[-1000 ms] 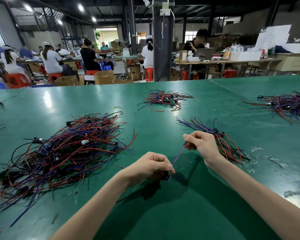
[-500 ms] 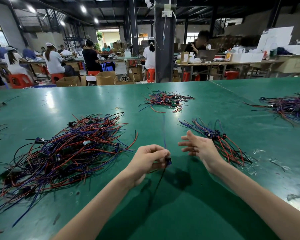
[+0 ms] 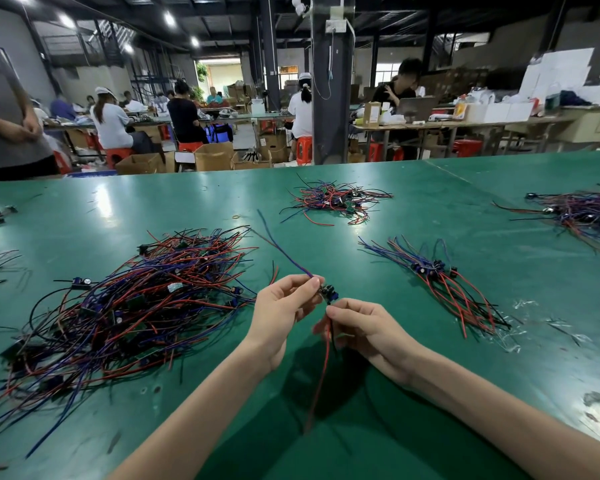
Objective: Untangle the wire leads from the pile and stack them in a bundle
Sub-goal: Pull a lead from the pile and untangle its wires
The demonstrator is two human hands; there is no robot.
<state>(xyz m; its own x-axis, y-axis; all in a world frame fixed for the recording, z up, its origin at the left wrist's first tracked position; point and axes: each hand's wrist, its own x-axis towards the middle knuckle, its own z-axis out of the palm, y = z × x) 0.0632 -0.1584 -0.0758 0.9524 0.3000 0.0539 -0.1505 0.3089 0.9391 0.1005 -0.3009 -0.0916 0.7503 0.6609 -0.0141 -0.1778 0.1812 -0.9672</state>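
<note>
Wire lead (image 3: 329, 293) sits between your hands, just above the green table (image 3: 413, 209). Your left hand (image 3: 284, 306) pinches its blue strand, and your right hand (image 3: 364, 327) pinches the red and black strands below. The tangled pile (image 3: 136, 306) lies to your left, the neater bundle (image 3: 440, 282) to your right.

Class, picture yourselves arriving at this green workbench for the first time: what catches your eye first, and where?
The big tangled pile of red, blue and black wire leads sprawls left on the green table. At centre, the left hand and right hand pinch a single wire lead between them, and a tidier bundle of leads lies to the right.
</note>
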